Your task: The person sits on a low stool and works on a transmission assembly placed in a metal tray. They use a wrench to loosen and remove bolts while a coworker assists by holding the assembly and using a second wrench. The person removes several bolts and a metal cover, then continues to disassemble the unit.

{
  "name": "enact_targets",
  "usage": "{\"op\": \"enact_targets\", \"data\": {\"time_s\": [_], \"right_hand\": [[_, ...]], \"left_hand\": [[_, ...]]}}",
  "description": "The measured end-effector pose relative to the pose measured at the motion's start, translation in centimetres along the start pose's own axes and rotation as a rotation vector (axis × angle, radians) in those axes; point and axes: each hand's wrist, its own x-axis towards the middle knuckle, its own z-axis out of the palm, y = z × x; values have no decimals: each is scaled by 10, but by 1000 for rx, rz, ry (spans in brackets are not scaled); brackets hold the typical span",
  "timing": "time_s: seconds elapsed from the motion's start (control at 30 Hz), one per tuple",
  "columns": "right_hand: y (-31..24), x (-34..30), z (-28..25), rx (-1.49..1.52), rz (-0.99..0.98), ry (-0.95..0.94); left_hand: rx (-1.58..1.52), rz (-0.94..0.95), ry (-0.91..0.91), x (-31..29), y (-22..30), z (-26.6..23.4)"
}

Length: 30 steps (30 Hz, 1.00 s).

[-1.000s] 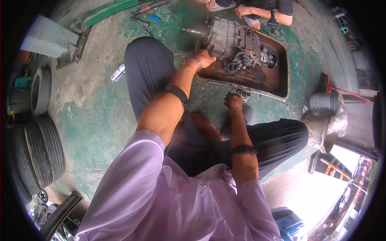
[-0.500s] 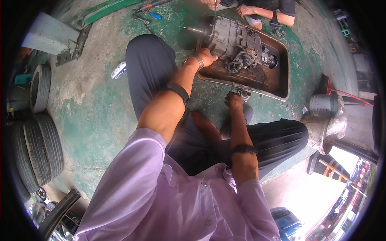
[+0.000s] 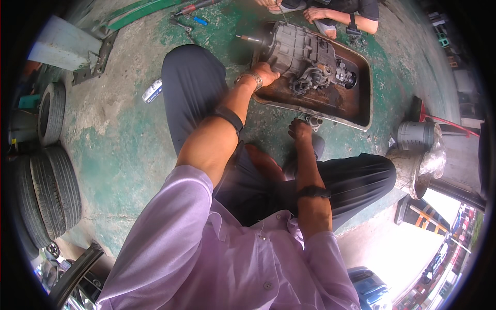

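Note:
A grey metal gearbox (image 3: 294, 49) lies on its side in a brown, oily metal tray (image 3: 368, 98), its input shaft (image 3: 250, 39) pointing left past the rim. My left hand (image 3: 265, 75) grips the lower left edge of the housing, with the fingertips partly hidden against it. Outside the tray's near side, my right hand (image 3: 299, 129) is closed, knuckles up. Right beside it on the floor sits a small metal flange (image 3: 314, 122). Whether anything is inside the right fingers is hidden.
Across the tray a co-worker's hands (image 3: 315, 14) are at work, one with a thin tool. Hand tools (image 3: 182, 25) lie at upper left, a white-and-blue box (image 3: 153, 91) by my left knee. Tyres (image 3: 54, 188) stand at left, buckets (image 3: 413, 135) at right.
The co-worker's thin tool at the gearbox's far side has tilted, its lower end shifting right. Both my hands have stayed in place.

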Motion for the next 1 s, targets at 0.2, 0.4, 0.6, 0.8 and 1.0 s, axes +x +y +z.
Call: {"op": "enact_targets", "data": {"time_s": [0.2, 0.4, 0.6, 0.8, 1.0], "right_hand": [[1, 0, 1, -8, -17, -14], [3, 4, -1, -41, -1, -7], [4, 6, -4, -48, -8, -4], [1, 0, 4, -125, 7, 26], [-17, 2, 23, 119, -53, 161]], "left_hand": [[7, -7, -13, 0, 0, -1], [30, -92, -111, 1, 2, -4], [40, -89, -110, -1, 4, -4], [-23, -25, -71, 6, -4, 2], [-51, -98, -60, 9, -18, 1]]}}
